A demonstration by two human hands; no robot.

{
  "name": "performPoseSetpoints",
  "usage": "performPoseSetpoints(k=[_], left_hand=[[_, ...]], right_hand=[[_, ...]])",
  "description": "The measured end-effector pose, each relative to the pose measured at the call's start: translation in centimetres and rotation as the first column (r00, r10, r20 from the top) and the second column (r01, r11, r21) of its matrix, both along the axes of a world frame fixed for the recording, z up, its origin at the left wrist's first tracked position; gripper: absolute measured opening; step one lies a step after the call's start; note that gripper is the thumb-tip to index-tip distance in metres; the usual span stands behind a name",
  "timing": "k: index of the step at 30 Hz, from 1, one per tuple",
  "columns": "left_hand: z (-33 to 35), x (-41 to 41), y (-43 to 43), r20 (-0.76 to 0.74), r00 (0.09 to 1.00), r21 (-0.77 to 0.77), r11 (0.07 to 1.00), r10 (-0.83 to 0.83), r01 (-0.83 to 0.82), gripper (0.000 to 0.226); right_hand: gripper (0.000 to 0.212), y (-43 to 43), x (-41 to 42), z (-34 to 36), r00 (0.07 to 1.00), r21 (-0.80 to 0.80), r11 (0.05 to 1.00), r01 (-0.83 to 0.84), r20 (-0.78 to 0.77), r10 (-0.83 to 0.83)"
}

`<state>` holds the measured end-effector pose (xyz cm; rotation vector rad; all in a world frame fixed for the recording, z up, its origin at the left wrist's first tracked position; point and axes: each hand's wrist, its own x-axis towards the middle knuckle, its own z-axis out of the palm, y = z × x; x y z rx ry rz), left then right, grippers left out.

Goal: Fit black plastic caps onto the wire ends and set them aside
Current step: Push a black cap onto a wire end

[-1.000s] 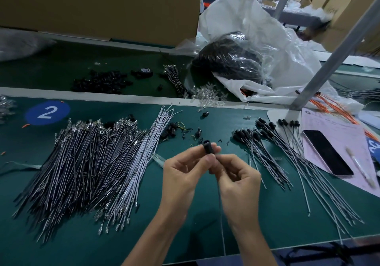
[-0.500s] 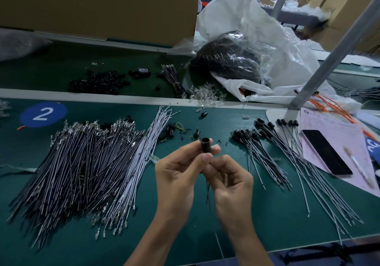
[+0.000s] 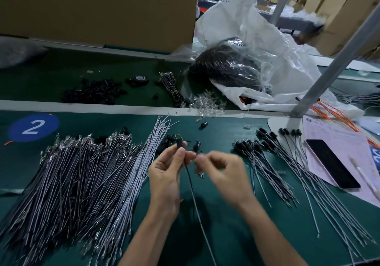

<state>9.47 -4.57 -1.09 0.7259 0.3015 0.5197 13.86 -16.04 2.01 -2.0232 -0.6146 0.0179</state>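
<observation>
My left hand (image 3: 166, 175) pinches a black plastic cap (image 3: 179, 143) between thumb and fingers, with a thin grey wire (image 3: 194, 200) hanging from it toward me. My right hand (image 3: 224, 171) is blurred just right of it, fingers curled; I cannot tell whether it holds anything. A large pile of uncapped wires (image 3: 78, 183) lies at the left. Capped wires (image 3: 273, 162) lie fanned out at the right. A few loose black caps (image 3: 167, 140) sit behind my hands.
A phone (image 3: 331, 162) and a pen lie on a pink sheet (image 3: 337, 136) at the right. Behind the white strip are more black caps (image 3: 94, 92), a tape roll (image 3: 140, 79), clear parts (image 3: 205, 103) and a plastic bag (image 3: 236, 68). A metal post (image 3: 327, 70) slants at right.
My right hand has let go near the cap and pulled away to the right. The left hand keeps the cap, and the wire now hangs free below it.
</observation>
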Motion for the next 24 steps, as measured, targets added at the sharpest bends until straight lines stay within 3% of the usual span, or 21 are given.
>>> performPoseSetpoints(k=[3,5,9,12,17,21,24], left_hand=[[-0.4,0.0,0.2,-0.031,0.999,0.006,1.000,-0.015,0.016,0.019],[-0.7,-0.1,-0.1,-0.073,0.996,0.052,0.997,-0.058,0.062,0.025],[-1.2,0.1,-0.1,-0.149,0.984,0.108,0.988,-0.098,0.114,0.033],[-1.3,0.2,0.0,-0.151,0.984,0.118,0.987,-0.093,0.111,0.034],[-1.4,0.2,0.1,-0.115,0.990,0.132,0.987,-0.080,0.095,0.031],[-1.6,0.3,0.1,-0.078,0.996,0.173,0.983,-0.048,0.061,0.025],[-1.7,0.2,0.2,-0.054,0.998,0.216,0.976,-0.029,0.040,0.022]], right_hand=[[0.016,1.2,6.5,0.7,0.968,-0.138,0.976,0.168,0.211,-0.137],[0.019,2.5,11.1,0.7,0.957,-0.314,0.923,0.223,0.250,-0.146],[0.038,5.3,16.5,-0.9,0.967,-0.586,0.792,0.172,0.255,-0.021],[0.029,6.4,17.4,-2.1,0.949,-0.681,0.713,0.163,0.305,0.074],[0.015,6.7,17.0,-1.6,0.950,-0.660,0.732,0.167,0.307,0.061],[0.006,5.1,13.5,1.3,0.980,-0.319,0.948,-0.003,0.188,0.067],[0.014,2.6,8.7,3.6,0.963,-0.149,0.964,-0.222,0.119,0.240]])
